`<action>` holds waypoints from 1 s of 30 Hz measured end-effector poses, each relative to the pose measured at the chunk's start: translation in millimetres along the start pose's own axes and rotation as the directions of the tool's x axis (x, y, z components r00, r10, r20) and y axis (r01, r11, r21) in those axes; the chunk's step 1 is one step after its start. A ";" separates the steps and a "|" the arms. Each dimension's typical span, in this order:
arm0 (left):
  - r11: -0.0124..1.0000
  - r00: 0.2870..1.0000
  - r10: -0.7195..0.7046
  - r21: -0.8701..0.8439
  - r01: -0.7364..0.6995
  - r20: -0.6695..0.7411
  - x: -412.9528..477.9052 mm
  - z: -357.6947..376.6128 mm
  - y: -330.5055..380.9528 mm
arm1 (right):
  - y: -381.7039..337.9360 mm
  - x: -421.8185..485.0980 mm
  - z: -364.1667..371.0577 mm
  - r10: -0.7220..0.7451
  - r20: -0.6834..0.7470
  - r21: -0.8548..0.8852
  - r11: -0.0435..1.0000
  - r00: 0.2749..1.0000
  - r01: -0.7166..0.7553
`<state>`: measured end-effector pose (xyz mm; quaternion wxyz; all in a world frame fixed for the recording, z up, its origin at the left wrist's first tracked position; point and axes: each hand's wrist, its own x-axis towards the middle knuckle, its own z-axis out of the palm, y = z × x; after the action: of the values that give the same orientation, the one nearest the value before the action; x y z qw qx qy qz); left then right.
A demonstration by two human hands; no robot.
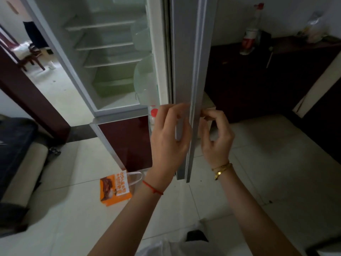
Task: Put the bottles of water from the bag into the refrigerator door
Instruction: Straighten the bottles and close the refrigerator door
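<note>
The refrigerator stands open, with its empty glass shelves (103,46) showing. Its silver door (190,71) is seen edge-on in the middle of the view. My left hand (168,137) curls around the door's inner side, and my right hand (215,137) curls around its outer side; both touch the door edge. A bottle with a red cap (154,113) sits low in the door, just left of my left hand and partly hidden by it. The orange bag (115,187) lies flat on the floor tiles below the refrigerator.
A dark cabinet (258,80) stands to the right with a red-capped bottle (251,32) and a plastic bag (313,28) on top. A dark couch (16,154) is at the left. A doorway (36,58) opens behind the refrigerator.
</note>
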<state>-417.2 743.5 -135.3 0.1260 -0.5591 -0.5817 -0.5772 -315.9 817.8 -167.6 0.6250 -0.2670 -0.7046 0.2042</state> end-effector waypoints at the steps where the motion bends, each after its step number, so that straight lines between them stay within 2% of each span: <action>1: 1.000 1.000 -0.007 0.007 0.007 0.011 -3.4 -7.0 -3.7 | -3.8 -3.1 6.3 -0.005 0.025 0.005 1.000 1.000 0.005; 5: 0.996 0.996 -0.083 0.038 0.083 0.007 -10.8 -34.2 -22.5 | -19.2 -12.3 34.8 -0.010 0.112 0.014 1.000 0.994 0.009; 9: 0.975 0.975 -0.214 0.051 0.217 -0.063 -9.9 -61.2 -41.7 | -30.4 -18.7 67.8 -0.005 0.220 -0.005 1.000 0.975 0.006; 14: 0.959 0.958 -0.235 0.123 0.256 -0.163 -2.3 -82.7 -58.5 | -37.9 -16.8 110.5 -0.037 0.364 0.018 0.999 0.931 0.033; 19: 0.924 0.911 -0.324 0.123 0.363 -0.254 12.7 -98.8 -85.4 | -34.9 -1.1 154.1 -0.104 0.437 0.036 0.994 0.893 0.099; 24: 0.912 0.879 -0.302 0.158 0.379 -0.368 31.0 -120.1 -134.1 | -26.7 20.0 206.9 -0.183 0.473 0.044 0.982 0.862 0.184; 30: 0.858 0.878 -0.221 0.343 0.382 -0.424 55.8 -144.5 -196.6 | -11.6 42.4 279.1 -0.331 0.475 0.070 0.938 0.815 0.340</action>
<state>-664.9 711.6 -151.8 0.2559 -0.3000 -0.7384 -0.5471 -596.8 848.3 -165.4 0.4545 -0.0853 -0.8748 0.1442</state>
